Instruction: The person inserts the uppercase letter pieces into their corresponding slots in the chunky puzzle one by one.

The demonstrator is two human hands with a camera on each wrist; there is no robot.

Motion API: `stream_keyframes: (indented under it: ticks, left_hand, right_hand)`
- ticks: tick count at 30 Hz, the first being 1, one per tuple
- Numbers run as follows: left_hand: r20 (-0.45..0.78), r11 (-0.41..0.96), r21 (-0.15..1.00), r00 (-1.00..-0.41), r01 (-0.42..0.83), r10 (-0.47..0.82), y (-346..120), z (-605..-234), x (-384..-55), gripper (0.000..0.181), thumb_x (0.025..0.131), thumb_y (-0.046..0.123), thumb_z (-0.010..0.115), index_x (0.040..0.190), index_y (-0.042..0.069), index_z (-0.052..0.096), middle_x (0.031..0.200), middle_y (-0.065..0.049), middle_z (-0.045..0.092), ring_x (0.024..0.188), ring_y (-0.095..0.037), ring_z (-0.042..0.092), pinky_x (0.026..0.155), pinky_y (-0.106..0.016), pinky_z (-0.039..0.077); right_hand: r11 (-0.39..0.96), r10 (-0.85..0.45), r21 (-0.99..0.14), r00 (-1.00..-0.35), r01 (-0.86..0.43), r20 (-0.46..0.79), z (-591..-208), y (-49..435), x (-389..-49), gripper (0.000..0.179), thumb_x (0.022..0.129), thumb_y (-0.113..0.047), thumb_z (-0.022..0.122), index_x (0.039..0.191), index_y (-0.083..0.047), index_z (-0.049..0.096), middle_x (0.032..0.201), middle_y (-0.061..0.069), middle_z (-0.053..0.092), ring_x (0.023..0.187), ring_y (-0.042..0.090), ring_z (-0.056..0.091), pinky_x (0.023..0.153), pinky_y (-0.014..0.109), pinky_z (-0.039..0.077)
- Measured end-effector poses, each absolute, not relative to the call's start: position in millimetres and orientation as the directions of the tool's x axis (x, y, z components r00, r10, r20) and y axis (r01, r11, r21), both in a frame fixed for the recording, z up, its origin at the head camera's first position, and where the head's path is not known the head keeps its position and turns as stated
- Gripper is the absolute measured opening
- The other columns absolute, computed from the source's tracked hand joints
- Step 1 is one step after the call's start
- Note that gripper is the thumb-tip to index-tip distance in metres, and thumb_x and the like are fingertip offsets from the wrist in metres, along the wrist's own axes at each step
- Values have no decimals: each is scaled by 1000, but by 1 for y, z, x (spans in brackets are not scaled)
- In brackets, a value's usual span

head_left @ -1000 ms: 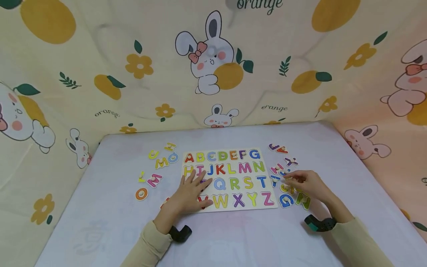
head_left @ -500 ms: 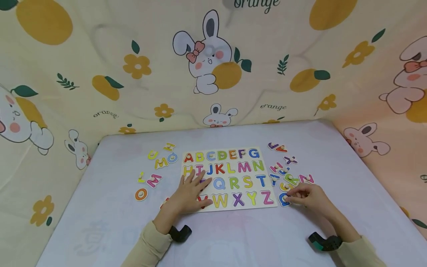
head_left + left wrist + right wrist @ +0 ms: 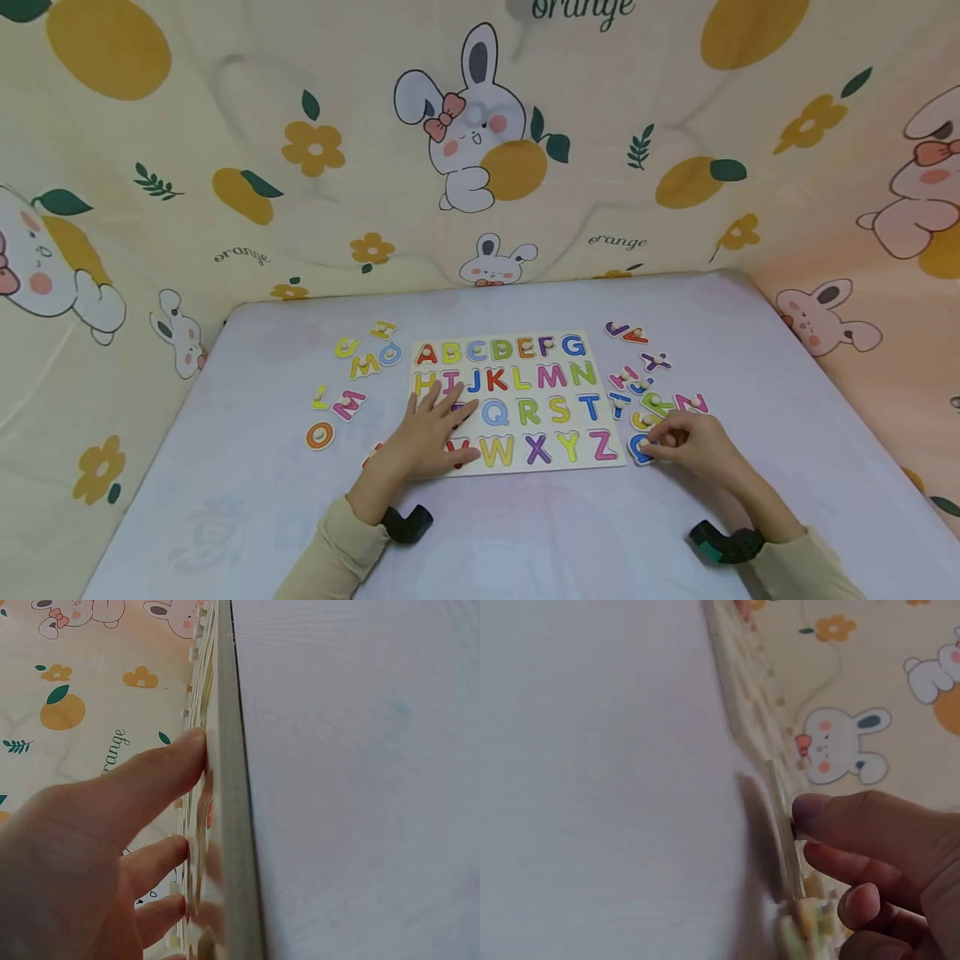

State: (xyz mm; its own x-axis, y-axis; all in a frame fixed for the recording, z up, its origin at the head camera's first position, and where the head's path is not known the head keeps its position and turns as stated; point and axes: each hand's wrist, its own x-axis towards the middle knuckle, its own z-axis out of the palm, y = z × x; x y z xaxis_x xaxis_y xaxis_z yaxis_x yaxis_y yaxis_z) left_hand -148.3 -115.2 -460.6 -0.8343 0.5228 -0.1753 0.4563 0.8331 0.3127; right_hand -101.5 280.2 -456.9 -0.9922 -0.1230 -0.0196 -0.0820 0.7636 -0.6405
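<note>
A white alphabet puzzle board [image 3: 542, 428] lies flat with rows of coloured letters. My left hand [image 3: 427, 437] rests spread over its lower left, hiding some letters; in the left wrist view the thumb and fingers touch the board's [image 3: 236, 787] face. To the board's right, my right hand [image 3: 701, 446] pinches a blue letter G piece [image 3: 639, 452] by its knob between thumb and forefinger. Seen from the right wrist, the thin wooden piece [image 3: 782, 817] stands edge-on with its shadow beside it on the table. The other right fingers curl loosely.
Loose letters, among them a yellow M [image 3: 365, 365], pink M [image 3: 348, 405] and orange O [image 3: 319, 436], lie left of the board. More lie close around the right hand, including a green K [image 3: 656, 404] and pink N [image 3: 691, 402]. A printed cloth [image 3: 585, 233] hangs behind the table.
My right hand has moved from the letters farther back toward the near side and now pinches the blue G; the green K and pink N are uncovered. The left hand has stayed in place.
</note>
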Motion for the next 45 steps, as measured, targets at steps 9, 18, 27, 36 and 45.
stream_keyframes:
  ticks: [9, 18, 27, 36, 45]
  left_hand:
    - [-178, 834, 307, -833, 458, 523, -116, -458, -149, 73, 88, 59, 56, 150, 28, 34, 164, -5, 20, 152, -39, 10, 118, -67, 12]
    - [-195, 840, 316, -837, 440, 512, -115, -458, -148, 74, 87, 60, 56, 150, 29, 34, 164, -3, 19, 153, -38, 9, 119, -66, 11]
    - [-197, 845, 313, -841, 434, 505, -114, -459, -148, 73, 87, 60, 56, 150, 30, 34, 164, -1, 18, 153, -37, 8, 119, -65, 10]
    - [-178, 824, 322, -826, 465, 535, -115, -460, -148, 72, 89, 59, 55, 149, 26, 36, 163, -5, 21, 151, -40, 12, 117, -68, 14]
    - [-173, 833, 312, -835, 458, 523, -115, -463, -149, 72, 88, 59, 56, 149, 27, 36, 163, -4, 21, 152, -40, 12, 117, -67, 13]
  right_hand:
    - [742, -189, -646, -980, -181, 57, -431, 276, -128, 12, 79, -15, 78, 87, -7, 73, 70, -3, 46, 65, 3, 39, 54, 21, 31]
    - [711, -211, -685, -977, -162, 12, -429, 266, -167, 18, 84, -15, 74, 97, -3, 73, 74, 3, 49, 70, 8, 42, 55, 17, 34]
    - [727, -193, -673, -981, -134, -14, -444, 248, -214, 21, 87, -17, 70, 101, -3, 73, 75, 3, 48, 74, 14, 44, 53, 19, 35]
    - [748, -138, -664, -983, -25, -119, -461, 237, -249, 23, 92, -25, 65, 107, -9, 71, 85, 6, 53, 85, 20, 47, 66, 26, 37]
    - [741, -169, -669, -980, -55, -107, -460, 230, -259, 24, 92, -21, 65, 110, -6, 70, 84, 6, 52, 87, 21, 47, 72, 28, 35]
